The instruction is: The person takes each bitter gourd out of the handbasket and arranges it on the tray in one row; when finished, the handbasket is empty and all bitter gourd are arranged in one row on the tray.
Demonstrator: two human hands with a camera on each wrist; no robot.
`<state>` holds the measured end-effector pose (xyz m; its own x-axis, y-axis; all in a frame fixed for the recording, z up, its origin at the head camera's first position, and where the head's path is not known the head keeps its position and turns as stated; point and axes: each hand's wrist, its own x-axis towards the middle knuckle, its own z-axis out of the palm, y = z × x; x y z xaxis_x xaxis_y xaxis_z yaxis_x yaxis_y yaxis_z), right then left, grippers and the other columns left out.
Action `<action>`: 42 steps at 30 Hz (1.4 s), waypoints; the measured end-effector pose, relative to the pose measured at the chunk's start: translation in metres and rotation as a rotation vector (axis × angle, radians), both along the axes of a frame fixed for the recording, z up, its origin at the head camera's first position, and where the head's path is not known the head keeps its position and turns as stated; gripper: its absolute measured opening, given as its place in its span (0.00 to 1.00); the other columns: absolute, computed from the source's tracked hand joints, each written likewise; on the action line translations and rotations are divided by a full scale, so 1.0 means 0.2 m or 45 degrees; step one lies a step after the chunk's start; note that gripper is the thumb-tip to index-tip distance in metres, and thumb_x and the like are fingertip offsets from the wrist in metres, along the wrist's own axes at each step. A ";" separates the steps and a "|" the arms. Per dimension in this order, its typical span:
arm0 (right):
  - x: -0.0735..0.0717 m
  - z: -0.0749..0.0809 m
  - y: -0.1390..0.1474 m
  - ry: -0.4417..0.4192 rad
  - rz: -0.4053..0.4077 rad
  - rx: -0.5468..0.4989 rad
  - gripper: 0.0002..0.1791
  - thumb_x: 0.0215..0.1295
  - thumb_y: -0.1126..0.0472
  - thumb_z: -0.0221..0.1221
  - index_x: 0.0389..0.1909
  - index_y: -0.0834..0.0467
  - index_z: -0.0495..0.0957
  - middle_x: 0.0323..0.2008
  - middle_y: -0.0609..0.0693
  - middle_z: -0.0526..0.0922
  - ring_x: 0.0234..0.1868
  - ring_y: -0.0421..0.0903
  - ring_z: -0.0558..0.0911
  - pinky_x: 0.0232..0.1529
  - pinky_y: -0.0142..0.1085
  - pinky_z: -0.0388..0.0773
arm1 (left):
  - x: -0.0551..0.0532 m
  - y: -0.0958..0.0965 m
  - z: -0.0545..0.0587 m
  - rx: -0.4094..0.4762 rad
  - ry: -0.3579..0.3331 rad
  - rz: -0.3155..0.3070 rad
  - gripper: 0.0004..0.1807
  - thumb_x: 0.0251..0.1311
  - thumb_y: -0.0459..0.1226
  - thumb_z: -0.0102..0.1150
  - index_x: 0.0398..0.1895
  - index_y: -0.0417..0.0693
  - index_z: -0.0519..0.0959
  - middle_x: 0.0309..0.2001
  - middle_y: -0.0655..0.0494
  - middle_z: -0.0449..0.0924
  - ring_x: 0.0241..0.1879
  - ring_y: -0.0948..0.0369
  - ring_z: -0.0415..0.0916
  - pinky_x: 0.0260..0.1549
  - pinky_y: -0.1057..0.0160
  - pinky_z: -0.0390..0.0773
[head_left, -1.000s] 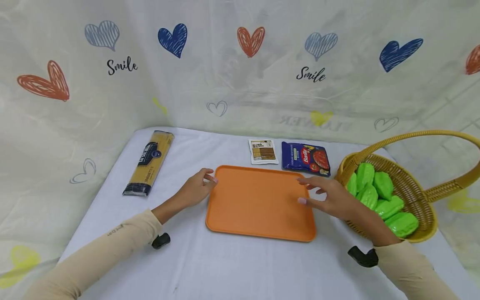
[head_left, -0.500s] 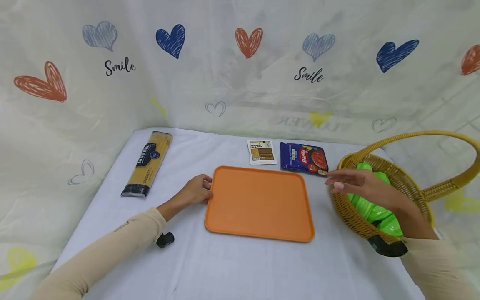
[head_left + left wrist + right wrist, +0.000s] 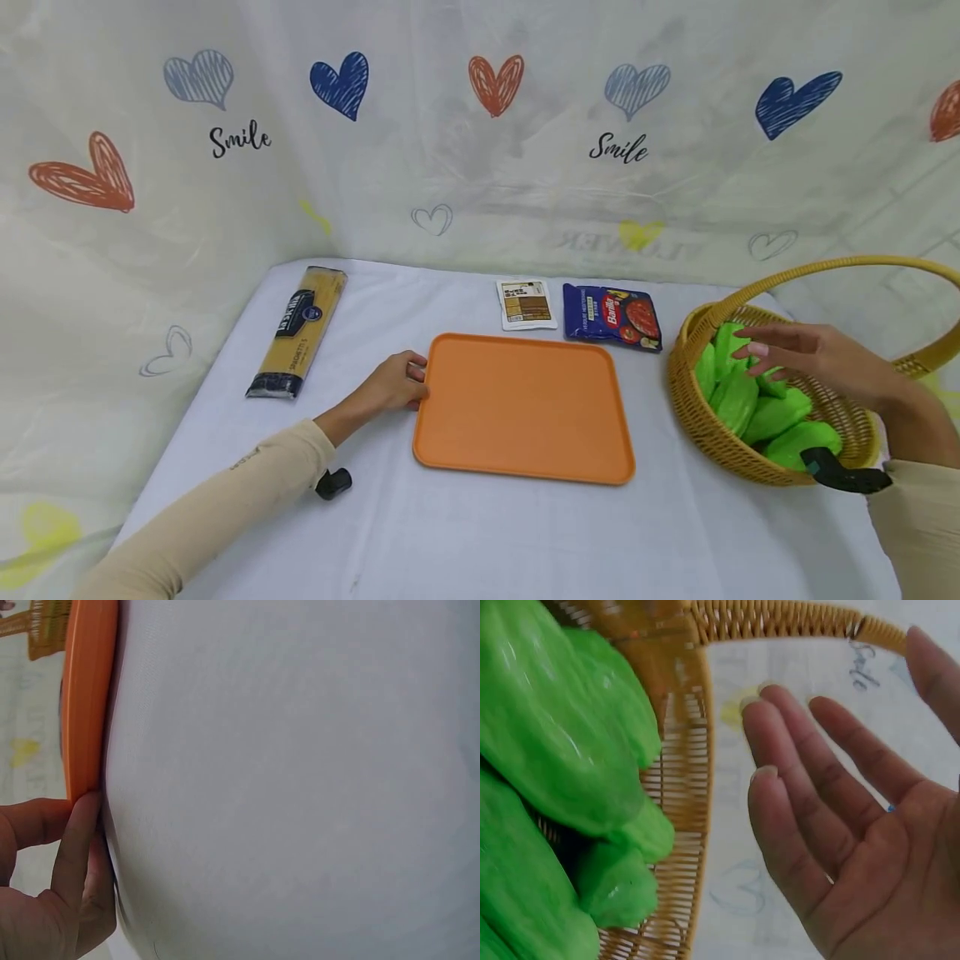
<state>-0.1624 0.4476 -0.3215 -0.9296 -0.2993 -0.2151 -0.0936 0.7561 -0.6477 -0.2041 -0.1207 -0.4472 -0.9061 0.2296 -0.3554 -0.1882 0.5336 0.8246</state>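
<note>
My left hand (image 3: 392,383) is at the left edge of an orange rectangular tray (image 3: 522,408), pinching its rim. In the left wrist view, thumb and fingers meet at the end of the tray's side (image 3: 88,697). Over a wicker basket (image 3: 684,408) at the right, my right hand (image 3: 836,364) hovers with fingers spread and nothing in them. Inside the basket lie several glossy green, ridged vegetables (image 3: 735,402), partly hidden by the hand. The right wrist view shows that open palm (image 3: 877,862) beside the basket's woven wall (image 3: 697,772).
A long spaghetti packet (image 3: 300,333) lies at the left on the white-covered table (image 3: 465,542). Behind the tray are a small white-and-brown packet (image 3: 527,305) and a blue Barilla pouch (image 3: 611,317). The basket's tall handle (image 3: 847,262) arches above it.
My right hand has moved right from the tray's right side to above the basket. The left hand has come down onto the tray's left rim. The tray has barely shifted.
</note>
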 end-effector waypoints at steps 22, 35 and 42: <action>-0.32 -0.12 0.19 -0.192 -0.191 0.287 0.42 0.76 0.41 0.48 0.70 0.75 0.58 0.55 0.74 0.78 0.41 0.46 0.85 0.40 0.45 0.85 | 0.00 -0.02 0.00 -0.028 -0.006 0.030 0.27 0.58 0.27 0.62 0.62 0.38 0.69 0.46 0.46 0.75 0.35 0.58 0.80 0.32 0.64 0.87; -0.32 -0.15 0.28 -0.207 -0.221 0.482 0.47 0.73 0.35 0.48 0.68 0.76 0.59 0.65 0.87 0.50 0.63 0.85 0.55 0.59 0.72 0.66 | 0.00 -0.01 -0.01 -0.013 -0.013 0.031 0.27 0.59 0.28 0.63 0.63 0.39 0.69 0.47 0.46 0.75 0.37 0.57 0.80 0.33 0.64 0.87; -0.30 -0.18 0.28 -0.410 -0.333 0.265 0.53 0.71 0.41 0.56 0.72 0.79 0.45 0.66 0.87 0.49 0.48 0.61 0.82 0.51 0.50 0.85 | 0.00 0.01 0.00 -0.029 -0.013 0.020 0.28 0.59 0.28 0.63 0.63 0.39 0.69 0.47 0.46 0.75 0.36 0.58 0.80 0.33 0.64 0.87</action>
<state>-0.2227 0.5046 -0.3573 -0.8441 0.0165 -0.5359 0.2986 0.8446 -0.4444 -0.2043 -0.1197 -0.4478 -0.9057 0.2073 -0.3697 -0.2051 0.5491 0.8102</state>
